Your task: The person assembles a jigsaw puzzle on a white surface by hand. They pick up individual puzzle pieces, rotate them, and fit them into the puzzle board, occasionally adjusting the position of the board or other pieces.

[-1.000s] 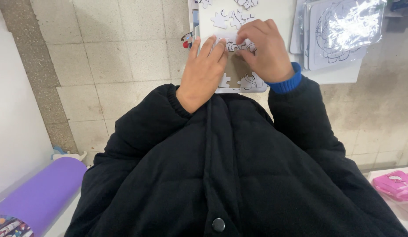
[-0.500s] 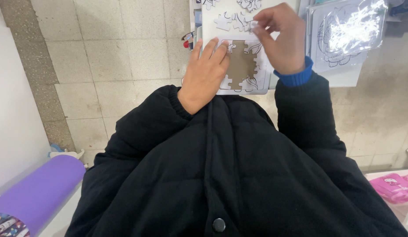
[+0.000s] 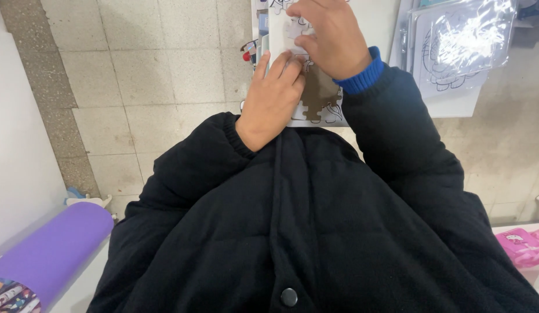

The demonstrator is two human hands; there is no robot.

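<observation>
White line-art jigsaw board with brown cardboard backing: lying on white table. Left hand pressing it flat, fingers extended; right hand pinching a white piece. Advisable: keep board steadied, align tabs first.

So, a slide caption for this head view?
Left hand steadies a white jigsaw puzzle board; right hand holds a piece.

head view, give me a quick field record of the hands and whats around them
left hand: flat on the puzzle board, fingers pressing near the gap
right hand: pinching a white puzzle piece above the board
puzzle board: white line-art pieces around a bare brown patch
table: white, holds bagged colouring sheets
clothing: black padded jacket, blue cuff
lower left: purple roll
floor: pale tiles
</observation>
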